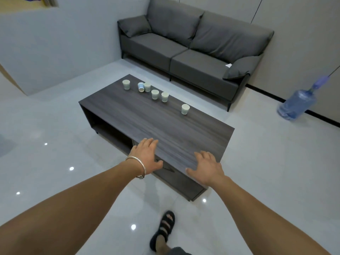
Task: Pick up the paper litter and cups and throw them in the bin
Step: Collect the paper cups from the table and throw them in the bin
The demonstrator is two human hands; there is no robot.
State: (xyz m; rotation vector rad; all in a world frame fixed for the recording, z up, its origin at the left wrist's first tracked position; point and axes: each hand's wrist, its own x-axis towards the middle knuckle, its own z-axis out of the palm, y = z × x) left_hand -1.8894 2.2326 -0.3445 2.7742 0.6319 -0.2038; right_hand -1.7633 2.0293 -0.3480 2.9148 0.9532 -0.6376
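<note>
Dark wood-grain counter carries five upright pale paper cups and one tipped blue-striped paper cup. Left hand and right hand are spread, holding nothing.

bare tabletop near side; upright cups crowding the far edge.

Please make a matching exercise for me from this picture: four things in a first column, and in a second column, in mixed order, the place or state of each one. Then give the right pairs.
Column 1
1. blue cup
2. paper scrap
3. water bottle
4. bracelet

Column 2
a. on the floor near the wall
b. lying on its side on the table
c. around the left wrist
d. on the sofa

Pairs: 1-b, 2-d, 3-a, 4-c
</note>
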